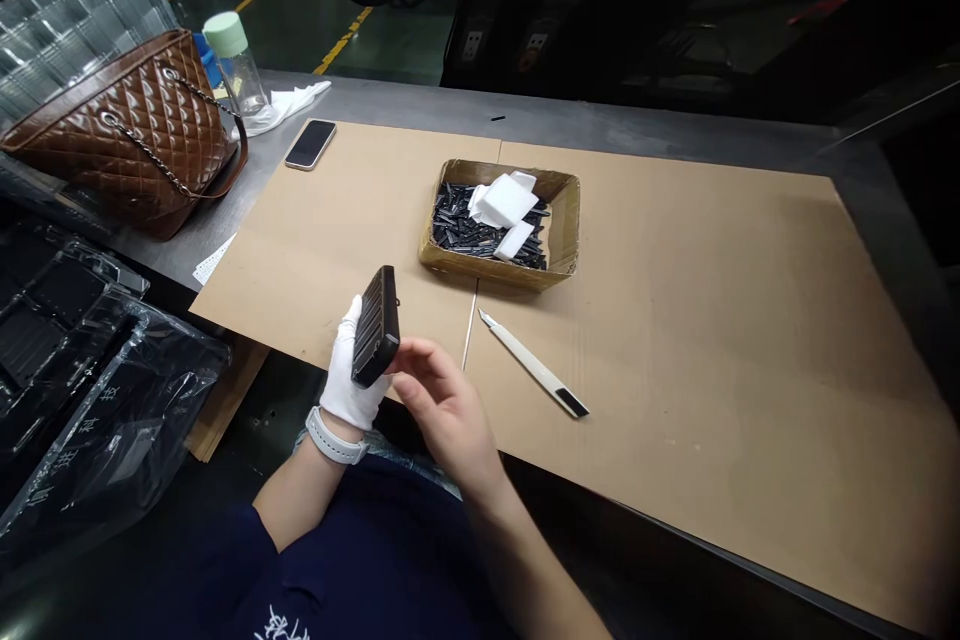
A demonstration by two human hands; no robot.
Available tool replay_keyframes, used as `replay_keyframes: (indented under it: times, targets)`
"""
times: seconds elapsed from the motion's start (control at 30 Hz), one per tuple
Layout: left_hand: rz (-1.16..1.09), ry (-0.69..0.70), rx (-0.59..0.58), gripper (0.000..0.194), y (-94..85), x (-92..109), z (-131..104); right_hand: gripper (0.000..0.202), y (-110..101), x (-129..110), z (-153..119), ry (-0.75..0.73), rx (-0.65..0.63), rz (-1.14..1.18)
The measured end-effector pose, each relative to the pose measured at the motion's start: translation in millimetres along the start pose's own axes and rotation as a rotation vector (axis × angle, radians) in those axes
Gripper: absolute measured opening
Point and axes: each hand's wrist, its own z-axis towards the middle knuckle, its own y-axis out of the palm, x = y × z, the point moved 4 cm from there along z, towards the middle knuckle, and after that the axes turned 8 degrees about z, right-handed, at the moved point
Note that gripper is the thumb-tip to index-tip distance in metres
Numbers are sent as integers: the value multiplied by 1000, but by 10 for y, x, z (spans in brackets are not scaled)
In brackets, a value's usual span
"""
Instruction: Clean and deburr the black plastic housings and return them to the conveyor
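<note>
A black rectangular part with ribs or slots on one face [378, 325] is tilted up just past the table's front edge. My left hand [352, 382], in a white glove, is wrapped round its left side and bottom. My bare right hand [444, 407] is at its lower right corner, fingers curled and fingertips partly hidden behind the part. Whether the right fingers grip it is not clear. A cutter with a white handle [534, 363] lies on the cardboard to the right. Beyond the hands stands an open cardboard box [495, 268] holding many small black pieces [459, 228] and white pads [507, 200].
Cardboard sheets [697, 320] cover the metal table. At the left are a phone [310, 145], a brown quilted bag [142, 130], a bottle with a green cap [238, 65] and clear plastic trays [75, 30]. Plastic-wrapped black trays [112, 420] stand at the lower left.
</note>
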Motion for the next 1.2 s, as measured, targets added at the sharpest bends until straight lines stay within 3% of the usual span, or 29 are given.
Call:
replay_keyframes:
  times: [0.1, 0.23, 0.4, 0.53, 0.63, 0.8, 0.97, 1.2]
  targets:
    - [-154, -59, 1, 33, 12, -22, 21, 25, 142, 18, 40, 21, 65, 90]
    - [-357, -190, 6, 40, 24, -16, 41, 25, 165, 71, 45, -22, 140, 59]
    - [-488, -258, 37, 42, 73, 97, 52, 32, 147, 223, 39, -113, 365, 131]
    - [-494, -302, 85, 40, 79, 77, 34, 39, 167, 309, 88, -99, 462, 242]
    - [-427, -271, 33, 40, 73, -15, 40, 41, 162, 305, 134, -13, 504, 269]
    - [-249, -133, -18, 38, 55, -138, 58, 40, 153, 270, 174, 95, 428, 317]
    - [-190, -103, -50, 34, 70, -162, 17, 44, 182, 291, 167, 173, 339, 426]
    - [-96, -48, 34, 31, -7, -134, 87, 44, 100, 310, 141, 104, 274, 251]
